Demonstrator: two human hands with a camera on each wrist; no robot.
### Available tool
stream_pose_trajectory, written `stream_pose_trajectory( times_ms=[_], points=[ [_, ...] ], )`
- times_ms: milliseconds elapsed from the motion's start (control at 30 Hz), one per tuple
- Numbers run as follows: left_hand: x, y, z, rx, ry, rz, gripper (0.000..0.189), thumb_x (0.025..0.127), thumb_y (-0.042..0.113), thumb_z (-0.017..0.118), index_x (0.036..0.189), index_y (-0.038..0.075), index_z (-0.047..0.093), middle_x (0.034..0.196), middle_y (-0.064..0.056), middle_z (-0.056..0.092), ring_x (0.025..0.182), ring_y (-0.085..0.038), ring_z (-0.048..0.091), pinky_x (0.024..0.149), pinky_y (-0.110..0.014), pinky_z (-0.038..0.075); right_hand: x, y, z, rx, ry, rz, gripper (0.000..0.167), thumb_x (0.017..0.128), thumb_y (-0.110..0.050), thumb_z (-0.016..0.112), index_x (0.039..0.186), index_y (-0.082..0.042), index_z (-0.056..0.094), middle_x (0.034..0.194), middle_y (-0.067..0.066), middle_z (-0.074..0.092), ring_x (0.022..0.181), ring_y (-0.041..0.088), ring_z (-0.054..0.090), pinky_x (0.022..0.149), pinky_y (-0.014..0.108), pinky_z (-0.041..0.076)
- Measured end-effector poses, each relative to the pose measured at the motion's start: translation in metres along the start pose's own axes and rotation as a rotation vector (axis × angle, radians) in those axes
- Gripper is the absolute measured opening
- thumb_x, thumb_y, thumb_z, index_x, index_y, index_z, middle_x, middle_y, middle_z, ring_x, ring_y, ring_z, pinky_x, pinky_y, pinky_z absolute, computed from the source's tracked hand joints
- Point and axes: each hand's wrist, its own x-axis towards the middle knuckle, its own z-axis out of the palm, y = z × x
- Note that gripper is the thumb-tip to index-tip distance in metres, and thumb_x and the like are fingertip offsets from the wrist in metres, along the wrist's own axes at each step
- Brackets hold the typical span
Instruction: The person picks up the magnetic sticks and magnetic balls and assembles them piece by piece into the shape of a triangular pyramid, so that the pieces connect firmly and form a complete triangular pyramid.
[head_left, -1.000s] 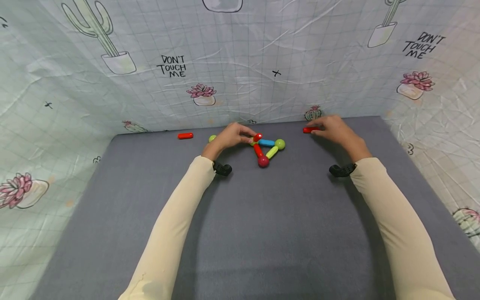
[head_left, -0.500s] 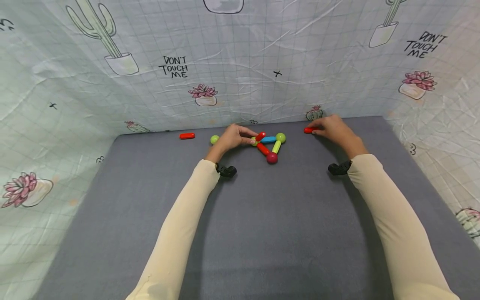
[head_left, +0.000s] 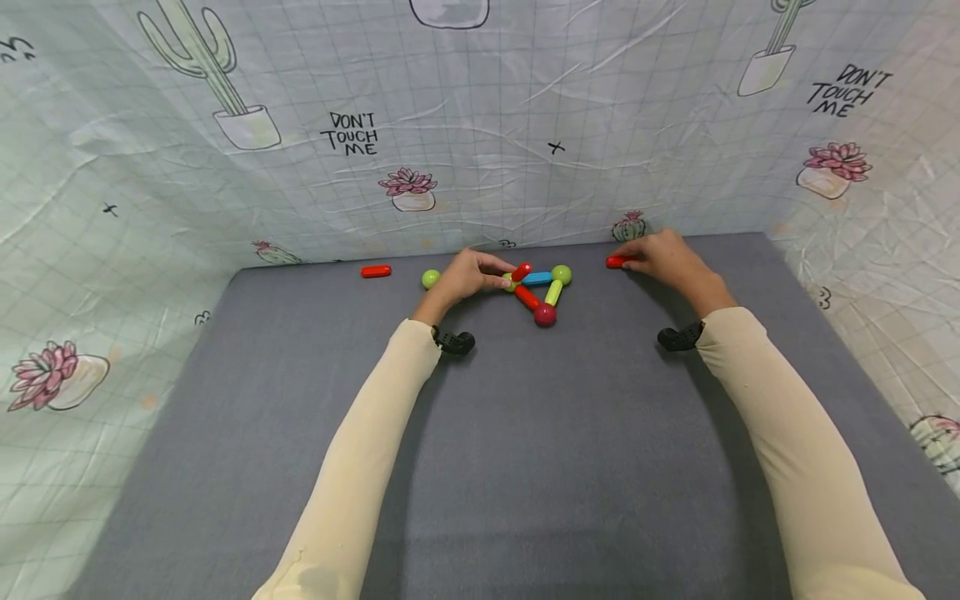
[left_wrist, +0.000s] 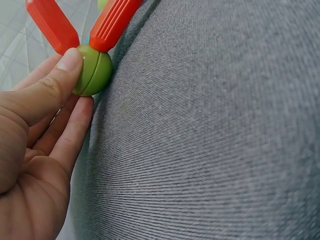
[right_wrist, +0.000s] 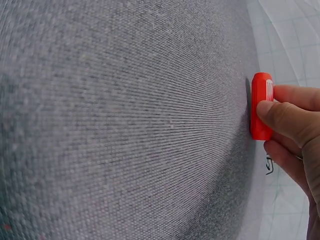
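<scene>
My left hand [head_left: 467, 275] pinches a green ball [left_wrist: 95, 72] at the left corner of a flat triangle of rods and balls. A red rod [head_left: 521, 272] sticks up from that ball. The triangle's sides are a blue rod [head_left: 537, 278], a red rod [head_left: 527, 297] and a yellow-green rod [head_left: 553, 293]. Its other corners are a green ball [head_left: 562, 274] and a dark red ball [head_left: 545, 314]. Farther right, my right hand [head_left: 663, 257] pinches a loose red rod [right_wrist: 261, 107] between thumb and fingers, low at the table surface.
To the left of my left hand, a loose green ball [head_left: 431, 279] and another red rod [head_left: 376, 272] lie near the table's back edge. The grey table [head_left: 525, 450] meets a patterned cloth backdrop [head_left: 480, 117] behind and at both sides.
The triangle has swung about the held ball, its dark red corner moving right and slightly back. My right fingers have closed in on the loose red rod, which stays about where it was.
</scene>
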Motion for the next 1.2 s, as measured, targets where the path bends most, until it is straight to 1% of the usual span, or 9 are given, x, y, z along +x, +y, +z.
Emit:
stream_pose_trajectory(
  times_ms=[100, 233, 333, 433, 567, 700, 800, 1000, 1200],
  points=[
    [0.000, 0.000, 0.000, -0.009, 0.000, 0.005, 0.027, 0.089, 0.016, 0.081, 0.116, 0.011, 0.079, 0.116, -0.004, 0.076, 0.096, -0.014, 0.060, 0.073, -0.023, 0.047, -0.001, -0.001, 0.000, 0.000, 0.019, 0.001, 0.029, 0.096, -0.009, 0.071, 0.125, -0.009, 0.074, 0.119, 0.021, 0.072, 0.100, 0.038, 0.068, 0.083, 0.054, 0.053],
    [0.000, -0.001, 0.000, -0.018, -0.002, 0.009, 0.028, 0.088, 0.016, 0.081, 0.116, 0.011, 0.079, 0.116, -0.005, 0.076, 0.100, -0.014, 0.064, 0.076, -0.023, 0.049, -0.001, -0.002, 0.000, 0.002, 0.059, -0.012, 0.030, 0.094, -0.008, 0.074, 0.123, -0.011, 0.075, 0.114, 0.022, 0.073, 0.079, 0.027, 0.064, 0.068, 0.046, 0.052],
    [0.000, -0.002, 0.000, -0.030, -0.005, 0.005, 0.028, 0.089, 0.016, 0.081, 0.116, 0.011, 0.079, 0.116, -0.005, 0.075, 0.102, -0.015, 0.065, 0.078, -0.023, 0.051, -0.001, -0.005, -0.001, 0.003, 0.089, -0.039, 0.028, 0.093, -0.008, 0.075, 0.121, -0.011, 0.077, 0.111, 0.021, 0.074, 0.073, 0.023, 0.061, 0.064, 0.043, 0.051],
    [-0.001, -0.002, 0.001, -0.039, -0.004, 0.002, 0.028, 0.089, 0.016, 0.081, 0.117, 0.011, 0.079, 0.116, -0.005, 0.075, 0.101, -0.015, 0.065, 0.078, -0.024, 0.051, -0.001, -0.009, -0.001, 0.020, 0.112, -0.062, 0.027, 0.092, -0.007, 0.075, 0.119, -0.009, 0.078, 0.110, 0.019, 0.075, 0.081, 0.026, 0.068, 0.070, 0.046, 0.055],
    [-0.002, -0.003, 0.001, -0.028, 0.000, 0.003, 0.028, 0.089, 0.017, 0.081, 0.117, 0.011, 0.079, 0.115, -0.005, 0.076, 0.102, -0.015, 0.065, 0.079, -0.025, 0.052, 0.000, -0.015, -0.001, 0.062, 0.123, -0.048, 0.026, 0.092, -0.008, 0.075, 0.118, -0.009, 0.077, 0.112, 0.017, 0.075, 0.092, 0.030, 0.070, 0.078, 0.049, 0.056],
    [-0.002, -0.002, 0.001, -0.033, 0.005, 0.003, 0.028, 0.089, 0.016, 0.081, 0.117, 0.010, 0.079, 0.115, -0.005, 0.076, 0.105, -0.017, 0.065, 0.084, -0.027, 0.052, 0.001, -0.020, -0.001, 0.107, 0.137, -0.038, 0.028, 0.092, -0.006, 0.076, 0.119, -0.006, 0.075, 0.112, 0.018, 0.074, 0.097, 0.033, 0.070, 0.082, 0.050, 0.056],
    [-0.002, -0.001, 0.001, -0.030, 0.010, 0.005, 0.029, 0.089, 0.017, 0.081, 0.116, 0.010, 0.079, 0.115, -0.005, 0.076, 0.106, -0.017, 0.066, 0.087, -0.028, 0.052, 0.001, -0.023, 0.001, 0.170, 0.155, -0.052, 0.030, 0.090, -0.002, 0.076, 0.120, -0.001, 0.071, 0.113, 0.020, 0.072, 0.101, 0.036, 0.070, 0.085, 0.052, 0.056],
    [-0.003, -0.002, 0.001, -0.025, 0.006, 0.008, 0.029, 0.089, 0.016, 0.081, 0.117, 0.010, 0.078, 0.115, -0.006, 0.075, 0.104, -0.016, 0.065, 0.082, -0.027, 0.052, 0.000, -0.027, 0.005, 0.275, 0.171, -0.107, 0.039, 0.089, 0.003, 0.074, 0.126, -0.001, 0.067, 0.118, 0.019, 0.069, 0.106, 0.035, 0.067, 0.090, 0.052, 0.056],
    [-0.003, -0.001, 0.001, -0.037, 0.008, 0.009, 0.029, 0.089, 0.015, 0.081, 0.117, 0.009, 0.078, 0.115, -0.006, 0.076, 0.103, -0.015, 0.065, 0.081, -0.024, 0.052, 0.000, -0.034, 0.008, 0.327, 0.194, -0.142, 0.032, 0.092, 0.000, 0.072, 0.123, -0.001, 0.066, 0.117, 0.018, 0.070, 0.108, 0.035, 0.066, 0.091, 0.053, 0.055]
  ],
)
